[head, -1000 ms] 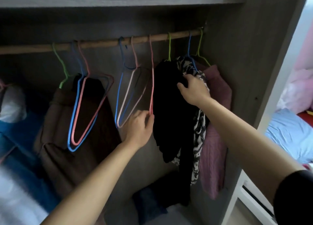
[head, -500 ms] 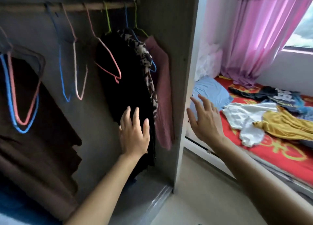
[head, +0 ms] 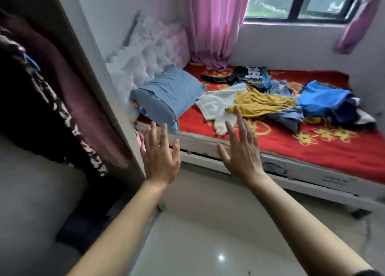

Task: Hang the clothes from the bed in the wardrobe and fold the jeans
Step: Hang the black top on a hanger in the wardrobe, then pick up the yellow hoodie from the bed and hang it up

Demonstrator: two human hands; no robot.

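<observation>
**Q:** State the layout, largest item first.

**A:** The bed (head: 312,151) carries a red sheet with a yellow flower print. The wardrobe (head: 98,84) stands at the head end of the bed, its side panel just beside the padded white headboard (head: 150,44). A pink curtain (head: 214,21) hangs behind the bed, and its hem touches the sheet at the far head corner.

**Q:** Where are the clothes?

**A:** A blue pillow (head: 168,94) sits at the head end of the bed. Loose garments lie on the sheet:
- a white garment (head: 216,105) just beside the pillow
- a yellow garment (head: 260,104) overlapping the white one
- a bright blue garment (head: 323,97) nearer the foot
- a grey-blue garment (head: 287,117) under the yellow one, which cannot be confirmed as jeans
- a black printed garment (head: 245,76) on the far side of the bed

A maroon garment (head: 68,88) and a black-and-white patterned garment (head: 62,113) hang inside the wardrobe.

**Q:** What is the condition of the hands?

**A:** The left hand (head: 160,159) and the right hand (head: 241,155) are raised in front of the near edge of the bed, backs toward the camera. Their fingers are straight and spread, and both hold nothing.
</observation>
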